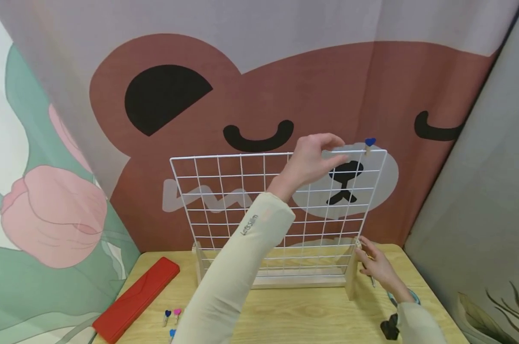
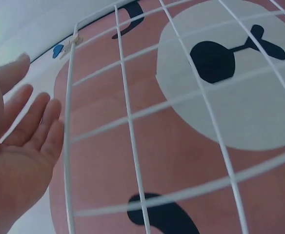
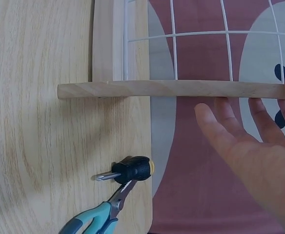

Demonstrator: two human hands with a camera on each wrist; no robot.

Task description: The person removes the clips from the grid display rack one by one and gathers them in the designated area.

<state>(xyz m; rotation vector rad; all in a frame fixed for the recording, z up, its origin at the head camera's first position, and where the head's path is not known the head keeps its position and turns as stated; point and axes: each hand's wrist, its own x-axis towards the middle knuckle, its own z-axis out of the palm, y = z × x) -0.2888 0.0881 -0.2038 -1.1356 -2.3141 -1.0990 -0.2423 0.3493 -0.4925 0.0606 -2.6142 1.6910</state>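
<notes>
A white wire grid panel [image 1: 229, 193] stands upright in a light wooden stand [image 1: 298, 282]. My left hand [image 1: 307, 160] is at the panel's top bar, fingers extended; in the left wrist view the same hand [image 2: 23, 141] shows an open palm beside the edge wire, holding nothing. A clothespin with a blue heart [image 1: 370, 142] is clipped on the top bar near the right corner. My right hand [image 1: 377, 265] touches the stand's right post. Seen from the right wrist, its fairly straight fingers rest against the side of that wooden post [image 3: 181, 88].
Right of the stand lie a stubby screwdriver [image 3: 132, 169] and teal-handled pliers [image 3: 99, 218]. A black object [image 1: 390, 327] sits near my right sleeve. On the left are a red case [image 1: 136, 298] and small heart clothespins, one dark blue [image 1: 167, 315], one pink [image 1: 177, 313]. A printed curtain hangs behind.
</notes>
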